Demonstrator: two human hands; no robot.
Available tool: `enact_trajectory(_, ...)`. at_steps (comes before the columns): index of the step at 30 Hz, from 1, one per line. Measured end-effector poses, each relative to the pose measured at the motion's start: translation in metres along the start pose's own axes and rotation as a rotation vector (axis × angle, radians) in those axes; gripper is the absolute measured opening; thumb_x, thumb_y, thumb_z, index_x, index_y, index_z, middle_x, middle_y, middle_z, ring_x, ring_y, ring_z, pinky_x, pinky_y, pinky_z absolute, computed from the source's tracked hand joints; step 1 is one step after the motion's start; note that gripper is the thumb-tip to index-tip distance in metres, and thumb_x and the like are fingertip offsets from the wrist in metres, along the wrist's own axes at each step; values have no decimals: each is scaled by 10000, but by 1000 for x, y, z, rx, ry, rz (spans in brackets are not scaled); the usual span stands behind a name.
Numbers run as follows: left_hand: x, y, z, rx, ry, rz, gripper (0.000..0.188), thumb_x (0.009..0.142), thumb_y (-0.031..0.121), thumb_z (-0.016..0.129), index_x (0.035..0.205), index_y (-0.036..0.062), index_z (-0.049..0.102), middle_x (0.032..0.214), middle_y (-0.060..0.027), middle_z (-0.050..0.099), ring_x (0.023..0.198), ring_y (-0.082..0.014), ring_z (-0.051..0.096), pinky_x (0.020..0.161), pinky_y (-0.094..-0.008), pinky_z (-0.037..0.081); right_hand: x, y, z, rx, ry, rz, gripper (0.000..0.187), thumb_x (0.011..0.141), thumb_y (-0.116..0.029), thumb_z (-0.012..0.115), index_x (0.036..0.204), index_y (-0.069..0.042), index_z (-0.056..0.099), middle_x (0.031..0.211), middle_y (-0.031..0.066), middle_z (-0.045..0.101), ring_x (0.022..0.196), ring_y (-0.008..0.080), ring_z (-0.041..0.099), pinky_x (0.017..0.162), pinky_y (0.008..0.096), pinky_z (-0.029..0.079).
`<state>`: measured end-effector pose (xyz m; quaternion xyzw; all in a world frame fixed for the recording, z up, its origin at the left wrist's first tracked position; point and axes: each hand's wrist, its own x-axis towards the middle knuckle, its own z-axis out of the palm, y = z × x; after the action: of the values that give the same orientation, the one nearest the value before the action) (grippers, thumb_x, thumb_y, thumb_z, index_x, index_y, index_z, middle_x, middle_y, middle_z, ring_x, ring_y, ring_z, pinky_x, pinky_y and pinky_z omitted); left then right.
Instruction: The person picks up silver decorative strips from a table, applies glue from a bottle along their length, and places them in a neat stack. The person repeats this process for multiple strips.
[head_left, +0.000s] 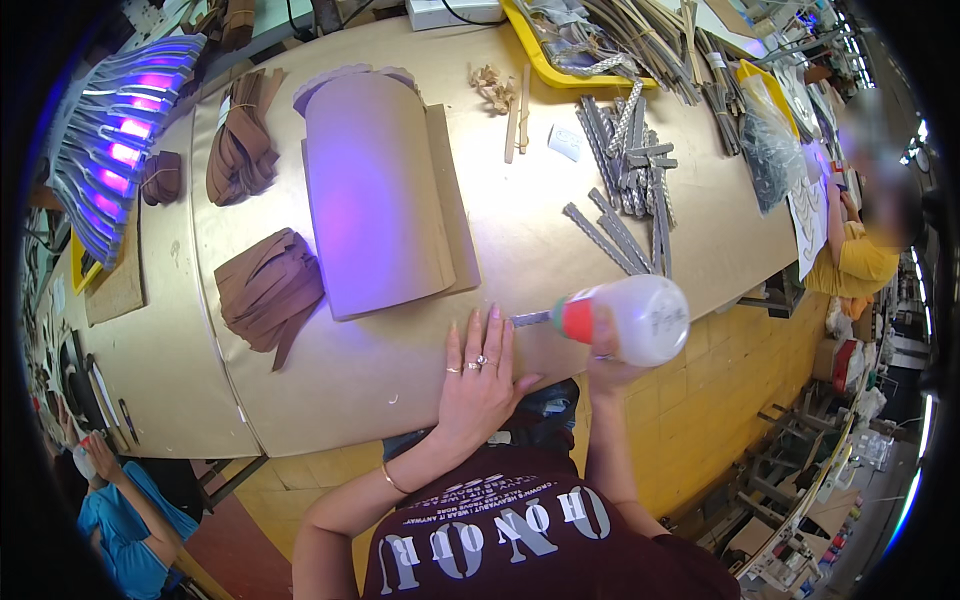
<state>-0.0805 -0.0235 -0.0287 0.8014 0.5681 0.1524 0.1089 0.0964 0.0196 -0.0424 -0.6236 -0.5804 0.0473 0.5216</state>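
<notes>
My right hand (606, 362) grips a whitish plastic squeeze bottle (652, 318) with a red and green top. The bottle is tipped over, its top pointing left and its base to the right, above the table's near edge. A short grey braided strip (531, 319) shows between the bottle's top and my left fingertips. My left hand (478, 372) lies flat on the gold-brown table (370, 385), fingers stretched out, rings on them. Whether the fingertips press on the strip's end is hard to tell. Farther off lies a loose pile of similar grey strips (640, 165).
Left of centre sits a curved brown board (375, 200) on flat sheets. Bundles of brown straps (268, 290) lie beside it, near a lamp (120, 150) glowing purple. A yellow tray (540, 60) of strips stands at the back. Co-workers sit at far right (855, 260) and lower left (130, 520).
</notes>
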Motion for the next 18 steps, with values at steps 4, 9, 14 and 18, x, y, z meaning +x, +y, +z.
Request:
enact_trajectory(4, 1, 1, -2, 8, -4, 5, 763, 819, 473, 639, 1324, -73, 467, 1462, -220, 360, 1346, -395, 348, 1108, -548, 270, 27, 15, -19, -154, 188, 18, 873, 652, -302, 882, 1285, 64, 404, 1098, 174, 586, 941, 264, 621, 850, 404, 507)
enact_trajectory(9, 3, 1, -6, 17, -15, 12, 747, 815, 463, 649, 1307, -74, 485, 1447, -220, 381, 1329, -394, 370, 1101, -540, 283, 55, 11, -33, -108, 238, 54, 594, 727, -245, 837, 1134, 36, 510, 1004, 137, 612, 822, 217, 632, 745, 337, 520)
enact_trajectory(14, 3, -4, -12, -79, 9, 15, 685, 818, 394, 678, 1303, -55, 497, 1432, -220, 401, 1318, -378, 387, 1078, -521, 312, 63, -4, -33, 99, 347, 135, 456, 855, -311, 697, 1112, 34, 546, 974, 97, 612, 822, 183, 625, 735, 354, 544)
enact_trajectory(18, 13, -7, -18, -119, 115, 52, 591, 797, 314, 721, 1250, -26, 554, 1410, -212, 434, 1277, -345, 438, 1040, -475, 358, 71, -1, -30, 532, 506, 459, 485, 889, -405, 612, 1148, -9, 508, 983, 87, 579, 820, 187, 617, 726, 367, 548)
